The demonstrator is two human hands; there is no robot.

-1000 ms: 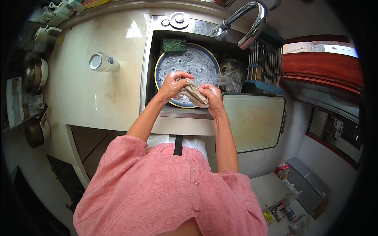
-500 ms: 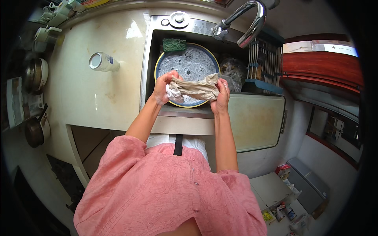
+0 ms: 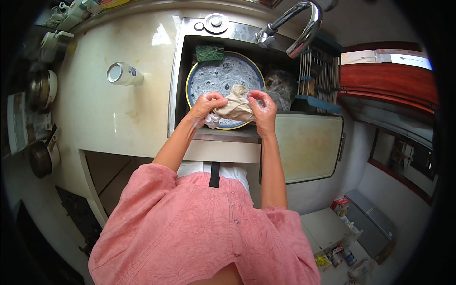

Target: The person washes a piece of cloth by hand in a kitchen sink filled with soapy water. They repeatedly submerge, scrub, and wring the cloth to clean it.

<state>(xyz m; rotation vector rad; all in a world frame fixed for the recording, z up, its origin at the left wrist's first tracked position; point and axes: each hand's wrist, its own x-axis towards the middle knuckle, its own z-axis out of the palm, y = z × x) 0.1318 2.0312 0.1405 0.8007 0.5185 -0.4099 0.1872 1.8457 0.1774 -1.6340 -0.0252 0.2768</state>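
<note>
A wet beige cloth, bunched and wrinkled, is held in both hands over the near side of a round basin. My left hand is closed on its left end, with white suds about the fingers and wrist. Curled at the cloth's right end, my right hand grips it, its fingertips bent above the fabric. The basin has a blue and yellow rim and contains foamy water. It sits in a steel sink. A green scouring sponge rests at the basin's far left edge.
A chrome faucet arches over the back right of the sink. Clear plastic bags and a dish rack are right of the basin. A lidded jar stands on the left counter. A cutting board lies at right.
The cloth was stretched out between my hands and is now bunched shorter. My left hand has come inward and the right hand's fingers have shifted along the cloth.
</note>
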